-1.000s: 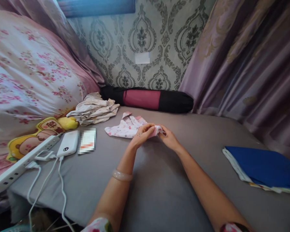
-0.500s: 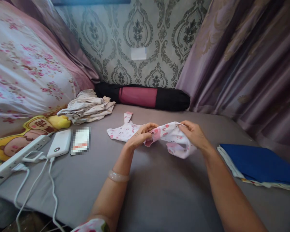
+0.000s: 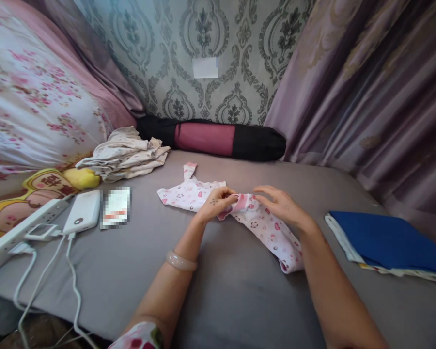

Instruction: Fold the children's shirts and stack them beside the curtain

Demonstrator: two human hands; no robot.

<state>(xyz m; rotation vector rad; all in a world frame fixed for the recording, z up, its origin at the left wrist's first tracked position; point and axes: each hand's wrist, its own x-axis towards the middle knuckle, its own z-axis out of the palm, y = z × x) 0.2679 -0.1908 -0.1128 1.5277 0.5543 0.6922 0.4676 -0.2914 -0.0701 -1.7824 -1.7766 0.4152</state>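
Observation:
A small white garment (image 3: 265,228) with pink and dark prints and pink trim spreads across the grey sheet, one narrow pink-ended part pointing away at the back. My left hand (image 3: 218,202) is closed on its pink edge near the middle, thumb on top and fingertips partly hidden by the cloth. Just to the right, my right hand (image 3: 281,206) hovers over the garment with fingers stretched out and apart, the thumb close to the pink trim. From there, the right part of the garment slants down toward me, under my right wrist.
Crumpled pale clothes (image 3: 127,155) lie at the back left, before a black and maroon bolster (image 3: 205,138). On the left are a power bank (image 3: 83,212), a power strip (image 3: 25,235), white cables and a yellow plush (image 3: 7,218). Folded blue cloth (image 3: 388,240) lies at right.
My right hand pulled part of the garment out to the right, then let it drop onto the sheet. My left hand has kept its hold on the pink edge. The view tilted down slightly.

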